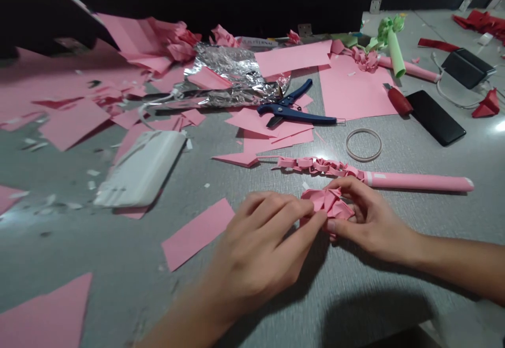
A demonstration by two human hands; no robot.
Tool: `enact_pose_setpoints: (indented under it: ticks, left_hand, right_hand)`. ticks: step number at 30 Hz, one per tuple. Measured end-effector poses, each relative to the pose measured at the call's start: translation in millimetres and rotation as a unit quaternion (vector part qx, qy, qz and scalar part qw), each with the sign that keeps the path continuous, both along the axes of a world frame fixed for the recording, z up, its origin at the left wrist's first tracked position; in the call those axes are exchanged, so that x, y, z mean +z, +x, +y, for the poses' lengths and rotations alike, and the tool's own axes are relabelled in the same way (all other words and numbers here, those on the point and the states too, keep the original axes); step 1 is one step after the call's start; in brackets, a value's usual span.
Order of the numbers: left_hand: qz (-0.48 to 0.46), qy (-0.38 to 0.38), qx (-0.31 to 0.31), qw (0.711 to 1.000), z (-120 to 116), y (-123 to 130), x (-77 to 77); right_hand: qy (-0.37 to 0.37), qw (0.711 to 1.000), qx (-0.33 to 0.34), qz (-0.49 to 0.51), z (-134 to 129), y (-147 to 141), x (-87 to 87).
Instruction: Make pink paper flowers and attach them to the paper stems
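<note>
A folded pink paper piece [327, 202] with several creased flaps is held just above the grey table. My right hand [369, 216] grips its right side between thumb and fingers. From the left, my left hand [268, 232] pinches a flap of the same piece with its fingertips. Behind both hands lies a rolled pink paper tube [422, 181] joined to a pink paper chain [315, 165], which ends in a pointed folded tip [236, 159]. Left of my left hand, a pink paper strip [199, 233] lies flat.
Dark blue cutters [294, 110] rest on pink sheets behind the chain. Further right are a tape ring [363, 145], a black phone [436, 117] and a red-handled tool [398, 100]. A white block [142, 169], crumpled foil [229, 63] and paper scraps lie left and back.
</note>
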State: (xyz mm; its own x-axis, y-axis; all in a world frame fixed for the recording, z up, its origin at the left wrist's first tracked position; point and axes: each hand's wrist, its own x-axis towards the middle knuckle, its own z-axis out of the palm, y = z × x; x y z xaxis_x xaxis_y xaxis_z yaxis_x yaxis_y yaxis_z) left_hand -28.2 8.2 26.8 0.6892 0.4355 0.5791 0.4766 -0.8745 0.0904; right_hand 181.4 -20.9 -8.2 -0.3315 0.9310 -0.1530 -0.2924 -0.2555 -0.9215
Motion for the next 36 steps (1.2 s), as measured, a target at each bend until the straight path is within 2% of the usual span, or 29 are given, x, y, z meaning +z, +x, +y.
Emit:
enact_pose_setpoints:
  ticks: [6,18,25,32,36]
  left_hand:
    - [-0.049,-0.041,0.017,0.998,0,0,2.8]
    - [0.001,0.027,0.019,0.999,0,2,1.9]
    - [0.027,0.036,0.018,0.999,-3,2,1.0]
    - [0.002,0.008,0.029,1.0,-3,2,1.8]
    - [-0.042,-0.041,0.044,0.997,-3,1,5.2]
  right_hand:
    - [0.003,1.0,-0.002,0.008,0,0,-1.7]
    - [0.02,1.0,-0.009,-0.018,-2,-2,0.7]
    - [0.043,0.998,-0.009,-0.041,-1,-2,1.6]
    - [0.052,0.997,-0.003,-0.057,-5,2,6.2]
    - [0.05,0.998,0.022,-0.024,-5,9,7.9]
